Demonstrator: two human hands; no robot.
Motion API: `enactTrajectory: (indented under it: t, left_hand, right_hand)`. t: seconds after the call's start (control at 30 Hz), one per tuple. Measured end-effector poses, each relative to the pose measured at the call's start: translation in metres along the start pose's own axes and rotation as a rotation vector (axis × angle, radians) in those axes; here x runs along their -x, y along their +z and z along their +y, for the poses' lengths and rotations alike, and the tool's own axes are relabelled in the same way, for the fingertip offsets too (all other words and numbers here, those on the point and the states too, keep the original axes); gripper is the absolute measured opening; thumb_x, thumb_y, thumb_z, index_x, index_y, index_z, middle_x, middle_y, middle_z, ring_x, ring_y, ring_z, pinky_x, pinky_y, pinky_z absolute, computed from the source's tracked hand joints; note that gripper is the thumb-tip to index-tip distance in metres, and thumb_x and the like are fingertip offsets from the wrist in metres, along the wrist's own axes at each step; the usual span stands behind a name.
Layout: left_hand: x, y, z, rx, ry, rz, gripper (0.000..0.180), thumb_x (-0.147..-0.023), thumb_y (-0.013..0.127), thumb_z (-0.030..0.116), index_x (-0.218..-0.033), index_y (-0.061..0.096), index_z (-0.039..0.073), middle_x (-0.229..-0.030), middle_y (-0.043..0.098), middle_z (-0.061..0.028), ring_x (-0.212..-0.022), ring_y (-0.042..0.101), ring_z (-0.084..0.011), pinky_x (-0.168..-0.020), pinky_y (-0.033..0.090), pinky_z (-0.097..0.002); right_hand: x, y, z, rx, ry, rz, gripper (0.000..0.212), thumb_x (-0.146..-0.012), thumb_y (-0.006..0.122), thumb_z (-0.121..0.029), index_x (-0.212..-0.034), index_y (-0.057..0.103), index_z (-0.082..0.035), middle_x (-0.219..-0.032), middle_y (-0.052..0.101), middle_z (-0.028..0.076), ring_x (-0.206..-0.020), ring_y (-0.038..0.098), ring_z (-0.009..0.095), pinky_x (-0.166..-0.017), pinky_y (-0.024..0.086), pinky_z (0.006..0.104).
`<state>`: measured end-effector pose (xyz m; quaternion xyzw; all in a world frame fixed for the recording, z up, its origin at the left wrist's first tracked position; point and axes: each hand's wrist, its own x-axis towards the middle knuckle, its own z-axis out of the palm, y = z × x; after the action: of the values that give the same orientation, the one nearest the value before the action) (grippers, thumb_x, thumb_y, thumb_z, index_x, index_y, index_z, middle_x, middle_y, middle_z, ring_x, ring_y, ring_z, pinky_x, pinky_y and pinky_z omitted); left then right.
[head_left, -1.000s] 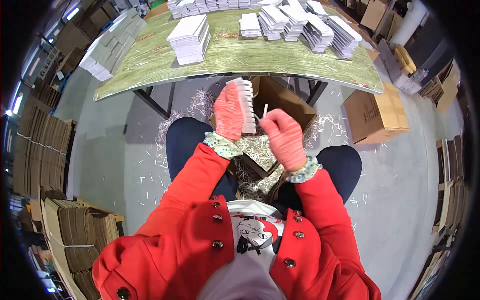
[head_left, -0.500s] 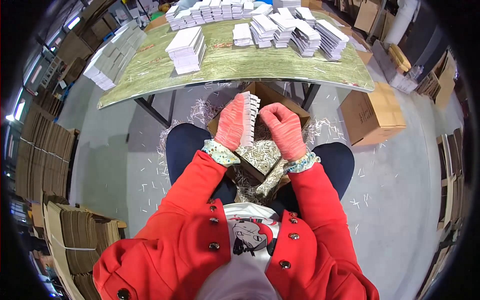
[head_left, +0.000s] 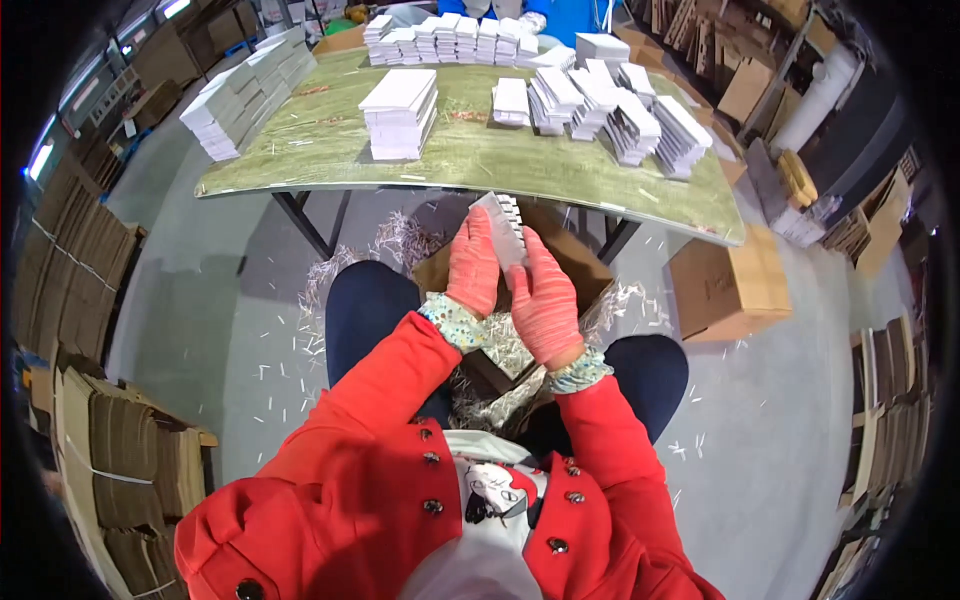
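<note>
Between my two hands, over an open cardboard box, I hold a stack of white cards (head_left: 502, 228) with a row of notches along its far right edge. My left hand (head_left: 473, 265), in a coral-coloured glove, is closed round the left side of the stack. My right hand (head_left: 547, 308), gloved the same way, grips its near right side, with the thumb on the face. Small pale paper offcuts (head_left: 508, 345) lie in the cardboard box (head_left: 588, 268) below, which stands between my knees and is partly hidden by my hands.
Ahead is a green table (head_left: 300, 135) bearing many stacks of white cards (head_left: 398, 115). A closed carton (head_left: 735, 285) stands on the floor to the right. Paper scraps (head_left: 340, 255) litter the floor, and flat cardboard bundles (head_left: 120, 450) stand at left. Someone in blue (head_left: 575, 20) is behind the table.
My right hand has come in from beside the stack and now grips it. The stack has tilted, its top leaning left. The view has shifted, bringing a person in blue into sight.
</note>
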<state>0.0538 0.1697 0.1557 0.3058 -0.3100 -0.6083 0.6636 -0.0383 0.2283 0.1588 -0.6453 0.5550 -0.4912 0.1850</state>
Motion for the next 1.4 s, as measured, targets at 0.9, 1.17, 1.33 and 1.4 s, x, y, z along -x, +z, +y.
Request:
enactTrajectory:
  t: [0.9, 1.17, 1.33, 1.4]
  left_hand:
    - [-0.081, -0.171, 0.071, -0.146, -0.452, -0.446, 0.019, -0.097, 0.050, 0.026, -0.098, 0.056, 0.008, -0.082, 0.059, 0.0002, -0.072, 0.056, -0.0087, -0.065, 0.048, -0.0230]
    - [-0.086, -0.192, 0.098, -0.100, -0.575, -0.488, 0.021, -0.096, 0.052, 0.028, -0.097, 0.057, 0.008, -0.081, 0.061, 0.0006, -0.074, 0.059, -0.0085, -0.064, 0.048, -0.0238]
    - [-0.088, -0.226, 0.100, -0.071, -0.630, -0.424, 0.021, -0.094, 0.055, 0.029, -0.096, 0.057, 0.008, -0.081, 0.062, 0.0009, -0.073, 0.059, -0.0086, -0.063, 0.047, -0.0232]
    - [-0.087, -0.230, 0.099, -0.024, -0.621, -0.438, 0.021, -0.094, 0.055, 0.029, -0.096, 0.057, 0.008, -0.081, 0.061, 0.0006, -0.073, 0.058, -0.0089, -0.063, 0.048, -0.0234]
  right_hand:
    - [-0.336, 0.187, -0.029, -0.256, 0.357, -0.003, 0.039, -0.084, 0.061, -0.008, -0.122, 0.054, -0.009, -0.086, 0.063, 0.006, -0.066, 0.057, 0.015, -0.055, 0.050, 0.0267]
    - [-0.434, 0.203, 0.046, 0.583, 0.259, 0.033, 0.035, -0.074, 0.067, -0.023, -0.105, 0.067, -0.006, -0.095, 0.068, 0.017, -0.085, 0.067, 0.032, -0.070, 0.053, 0.0426]
    - [-0.402, 0.272, -0.020, 1.234, 0.084, -0.211, 0.026, -0.074, 0.063, -0.015, -0.098, 0.068, -0.005, -0.097, 0.067, 0.019, -0.097, 0.065, 0.032, -0.074, 0.053, 0.0424]
    - [-0.390, 0.273, -0.051, 1.288, 0.152, -0.270, 0.026, -0.075, 0.061, -0.018, -0.096, 0.069, -0.004, -0.101, 0.066, 0.020, -0.098, 0.063, 0.035, -0.079, 0.050, 0.0449]
